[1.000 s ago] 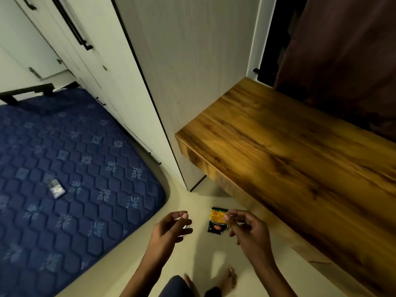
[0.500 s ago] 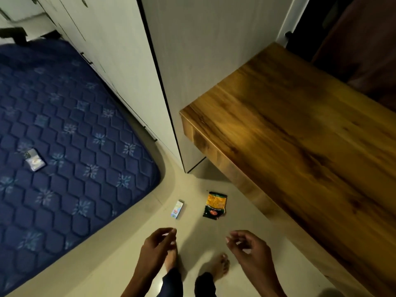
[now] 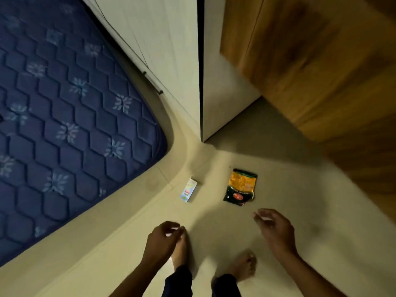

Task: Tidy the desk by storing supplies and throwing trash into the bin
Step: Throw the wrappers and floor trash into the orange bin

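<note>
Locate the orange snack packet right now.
Head view: the orange snack packet lies flat on the floor, right of the small white box, just beyond the right hand.

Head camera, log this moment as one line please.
left hand: empty, loosely curled | right hand: empty, loosely curled | snack packet: on floor | small box: on floor by mattress
</note>
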Motion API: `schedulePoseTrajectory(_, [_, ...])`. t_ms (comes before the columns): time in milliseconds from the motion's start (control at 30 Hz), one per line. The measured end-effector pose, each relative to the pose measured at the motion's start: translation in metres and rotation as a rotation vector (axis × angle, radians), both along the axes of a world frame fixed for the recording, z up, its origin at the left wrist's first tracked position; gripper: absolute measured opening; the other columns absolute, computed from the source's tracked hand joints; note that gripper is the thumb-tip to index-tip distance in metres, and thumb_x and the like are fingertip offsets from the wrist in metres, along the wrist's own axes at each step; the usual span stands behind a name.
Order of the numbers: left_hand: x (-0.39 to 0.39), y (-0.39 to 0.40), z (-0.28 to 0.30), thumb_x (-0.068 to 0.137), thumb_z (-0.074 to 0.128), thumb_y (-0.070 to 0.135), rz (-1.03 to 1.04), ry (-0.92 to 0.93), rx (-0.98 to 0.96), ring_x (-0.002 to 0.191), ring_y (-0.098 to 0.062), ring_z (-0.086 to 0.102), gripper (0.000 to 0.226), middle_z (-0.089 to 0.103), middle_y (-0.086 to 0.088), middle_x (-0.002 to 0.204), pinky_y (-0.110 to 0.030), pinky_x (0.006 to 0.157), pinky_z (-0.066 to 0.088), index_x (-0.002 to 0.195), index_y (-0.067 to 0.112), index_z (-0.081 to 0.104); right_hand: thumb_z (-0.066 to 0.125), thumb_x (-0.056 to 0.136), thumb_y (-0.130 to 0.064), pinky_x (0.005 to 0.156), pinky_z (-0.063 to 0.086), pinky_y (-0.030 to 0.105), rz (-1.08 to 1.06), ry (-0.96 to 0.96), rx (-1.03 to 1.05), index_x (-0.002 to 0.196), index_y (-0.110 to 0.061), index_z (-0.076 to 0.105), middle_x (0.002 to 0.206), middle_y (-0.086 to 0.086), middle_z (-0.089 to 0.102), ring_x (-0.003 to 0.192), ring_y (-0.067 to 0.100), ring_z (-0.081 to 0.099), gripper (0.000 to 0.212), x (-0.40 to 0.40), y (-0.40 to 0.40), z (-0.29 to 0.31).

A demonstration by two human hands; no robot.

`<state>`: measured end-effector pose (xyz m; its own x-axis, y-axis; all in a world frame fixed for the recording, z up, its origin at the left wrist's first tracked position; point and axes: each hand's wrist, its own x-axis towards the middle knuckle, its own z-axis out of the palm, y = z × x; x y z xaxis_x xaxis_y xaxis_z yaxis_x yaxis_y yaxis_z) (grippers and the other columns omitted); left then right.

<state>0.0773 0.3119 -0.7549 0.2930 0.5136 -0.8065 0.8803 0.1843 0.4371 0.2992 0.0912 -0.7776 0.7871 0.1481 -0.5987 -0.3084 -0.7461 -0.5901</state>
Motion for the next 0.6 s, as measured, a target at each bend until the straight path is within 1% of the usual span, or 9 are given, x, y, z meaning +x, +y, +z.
schedulePoseTrajectory(100, [0.006, 0.014, -0.062, 0.092, 0.072, 0.035, -0.023, 0.008, 0.041, 0.069, -0.002, 0.07, 0.015, 0.078, 0.008, 0.084, -0.012, 0.065, 0.05, 0.106, 0.028, 0.073, 0.086, 0.076, -0.038, 0.079, 0.061, 0.046, -0.066, 0.018, -0.055, 0.091, -0.027, 0.073, 0.095, -0.012, 0.073, 0.081, 0.019, 0.072, 0.023, 0.006, 0.001, -0.077])
schedulePoseTrajectory(133, [0.009, 0.018, -0.081, 0.092, 0.072, 0.034, -0.013, -0.002, 0.052, 0.068, 0.0, 0.069, 0.017, 0.077, 0.009, 0.089, -0.009, 0.061, 0.047, 0.108, 0.028, 0.073, 0.087, 0.074, -0.04, 0.081, 0.061, 0.047, -0.072, 0.022, -0.063, 0.091, -0.027, 0.072, 0.095, -0.013, 0.073, 0.082, 0.019, 0.072, 0.026, 0.007, 0.002, -0.098])
schedulePoseTrajectory(167, [0.011, 0.022, -0.101, 0.092, 0.072, 0.035, -0.011, -0.007, 0.068, 0.071, 0.003, 0.068, 0.019, 0.075, 0.011, 0.095, -0.01, 0.062, 0.046, 0.11, 0.029, 0.073, 0.088, 0.073, -0.04, 0.082, 0.061, 0.048, -0.074, 0.023, -0.06, 0.092, -0.027, 0.072, 0.096, -0.014, 0.072, 0.085, 0.019, 0.072, 0.028, 0.007, 0.004, -0.12])
schedulePoseTrajectory(233, [0.017, 0.031, -0.136, 0.092, 0.071, 0.038, -0.005, -0.015, 0.097, 0.082, 0.006, 0.064, 0.024, 0.072, 0.012, 0.104, -0.014, 0.068, 0.045, 0.115, 0.031, 0.071, 0.089, 0.071, -0.041, 0.084, 0.061, 0.048, -0.071, 0.027, -0.053, 0.093, -0.03, 0.071, 0.098, -0.019, 0.069, 0.092, 0.018, 0.072, 0.03, 0.007, 0.009, -0.151])
schedulePoseTrajectory(300, [0.022, 0.036, -0.172, 0.092, 0.071, 0.04, 0.002, -0.011, 0.098, 0.087, 0.001, 0.064, 0.029, 0.069, 0.01, 0.112, -0.02, 0.07, 0.047, 0.119, 0.031, 0.069, 0.089, 0.07, -0.041, 0.086, 0.06, 0.047, -0.066, 0.041, -0.052, 0.094, -0.034, 0.069, 0.102, -0.021, 0.068, 0.096, 0.019, 0.071, 0.032, 0.009, 0.014, -0.179])
schedulePoseTrajectory(367, [0.029, 0.041, -0.206, 0.089, 0.074, 0.039, -0.003, 0.007, 0.093, 0.093, -0.008, 0.067, 0.037, 0.066, 0.006, 0.119, -0.026, 0.077, 0.05, 0.124, 0.03, 0.067, 0.089, 0.072, -0.038, 0.09, 0.057, 0.039, -0.048, 0.041, -0.074, 0.106, -0.027, 0.069, 0.112, -0.013, 0.068, 0.103, 0.02, 0.069, 0.04, 0.013, 0.017, -0.206])
schedulePoseTrajectory(433, [0.034, 0.046, -0.236, 0.086, 0.078, 0.038, -0.045, 0.024, 0.116, 0.107, -0.017, 0.065, 0.046, 0.063, 0.002, 0.126, -0.033, 0.088, 0.054, 0.129, 0.03, 0.063, 0.088, 0.074, -0.035, 0.09, 0.05, 0.031, -0.045, 0.046, -0.138, 0.119, -0.018, 0.066, 0.124, -0.002, 0.067, 0.112, 0.021, 0.064, 0.054, 0.021, 0.018, -0.23])
schedulePoseTrajectory(533, [0.041, 0.051, -0.279, 0.082, 0.082, 0.036, -0.154, 0.06, 0.192, 0.121, -0.024, 0.059, 0.065, 0.057, -0.007, 0.136, -0.043, 0.101, 0.052, 0.14, 0.027, 0.053, 0.089, 0.073, -0.034, 0.089, 0.047, 0.03, -0.098, 0.102, -0.215, 0.126, -0.014, 0.06, 0.132, 0.007, 0.063, 0.118, 0.027, 0.061, 0.064, 0.038, 0.015, -0.268])
schedulePoseTrajectory(600, [0.047, 0.055, -0.302, 0.08, 0.084, 0.036, -0.195, 0.085, 0.252, 0.125, -0.029, 0.056, 0.079, 0.053, -0.012, 0.14, -0.044, 0.102, 0.05, 0.147, 0.023, 0.045, 0.089, 0.072, -0.037, 0.085, 0.044, 0.029, -0.154, 0.138, -0.266, 0.131, -0.013, 0.056, 0.134, 0.011, 0.06, 0.12, 0.031, 0.059, 0.072, 0.049, 0.015, -0.289])
